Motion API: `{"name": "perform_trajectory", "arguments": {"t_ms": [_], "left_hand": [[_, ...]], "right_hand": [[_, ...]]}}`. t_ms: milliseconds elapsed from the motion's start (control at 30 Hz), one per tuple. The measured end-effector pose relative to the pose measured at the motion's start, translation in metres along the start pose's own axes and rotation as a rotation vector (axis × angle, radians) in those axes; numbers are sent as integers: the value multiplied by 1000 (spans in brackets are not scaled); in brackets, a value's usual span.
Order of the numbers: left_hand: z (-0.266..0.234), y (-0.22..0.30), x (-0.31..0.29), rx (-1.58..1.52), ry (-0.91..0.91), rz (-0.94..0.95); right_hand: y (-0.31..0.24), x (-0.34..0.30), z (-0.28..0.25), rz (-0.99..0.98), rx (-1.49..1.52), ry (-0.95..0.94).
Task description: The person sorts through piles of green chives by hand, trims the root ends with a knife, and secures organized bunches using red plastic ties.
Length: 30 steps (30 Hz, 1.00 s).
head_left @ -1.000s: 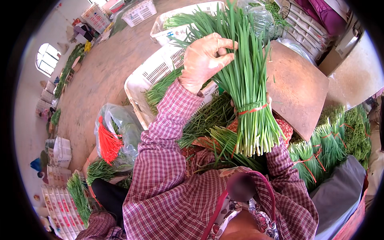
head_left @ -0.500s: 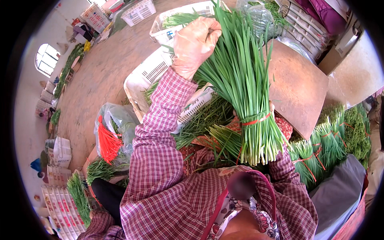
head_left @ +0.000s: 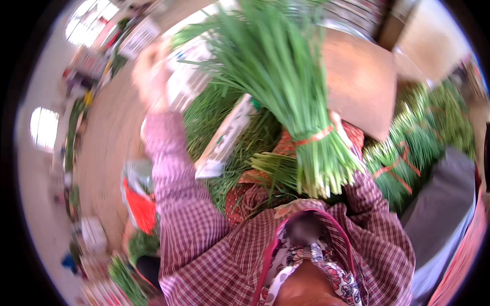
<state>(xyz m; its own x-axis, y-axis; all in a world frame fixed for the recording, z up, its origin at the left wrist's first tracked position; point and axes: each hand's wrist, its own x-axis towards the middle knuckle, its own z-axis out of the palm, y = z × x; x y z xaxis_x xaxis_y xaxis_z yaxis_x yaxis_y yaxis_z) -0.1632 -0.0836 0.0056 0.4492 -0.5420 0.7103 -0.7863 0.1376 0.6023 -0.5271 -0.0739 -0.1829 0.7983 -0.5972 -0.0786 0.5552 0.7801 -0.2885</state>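
Observation:
A thick bundle of garlic chives [head_left: 286, 86], bound near its pale cut ends with an orange-red band [head_left: 314, 136], leans upright before me, its long green leaves fanned out at the top. My right hand [head_left: 341, 130] grips it from behind on the right; only part of the fingers shows. Raised to the left, apart from the bundle, is my left hand [head_left: 151, 76], its fingers smeared by motion. Below the bundle a smaller bunch of chives [head_left: 273, 167] lies across my lap. Loose chives [head_left: 214, 109] fill the white crate [head_left: 223, 145] beyond my left forearm.
Tied chive bundles [head_left: 400, 158] stand at the right beside a grey cover [head_left: 439, 188]. A brown board [head_left: 360, 76] sits behind the bundle. Orange-red ties [head_left: 139, 204] hang by a plastic bag [head_left: 138, 173] at the left. Crates line the far wall.
My left hand has moved away from the leaves to the left. The bundle, still in my right hand, appears slightly further left, and the whole view has shifted.

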Motion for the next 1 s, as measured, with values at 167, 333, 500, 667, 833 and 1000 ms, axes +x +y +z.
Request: {"name": "perform_trajectory", "arguments": {"t_ms": [167,333,500,667,833,1000], "left_hand": [[-7,36,-78,-427,-605,-237],[73,99,-126,-955,-952,-387],[121,138,-123,-1407,-1114,-469],[168,202,-123,-1271,-1421,398],[198,314,-146,-1049,-1592,246],[184,275,-129,-1054,-1418,149]], "right_hand": [[-41,7,59,-253,-719,67],[-45,14,93,-693,-1435,148],[-62,-16,69,-781,-1005,-65],[-76,-102,72,-794,-960,209],[-63,-164,5,-1321,-575,602],[-86,-203,-48,-1485,-348,640]]}}
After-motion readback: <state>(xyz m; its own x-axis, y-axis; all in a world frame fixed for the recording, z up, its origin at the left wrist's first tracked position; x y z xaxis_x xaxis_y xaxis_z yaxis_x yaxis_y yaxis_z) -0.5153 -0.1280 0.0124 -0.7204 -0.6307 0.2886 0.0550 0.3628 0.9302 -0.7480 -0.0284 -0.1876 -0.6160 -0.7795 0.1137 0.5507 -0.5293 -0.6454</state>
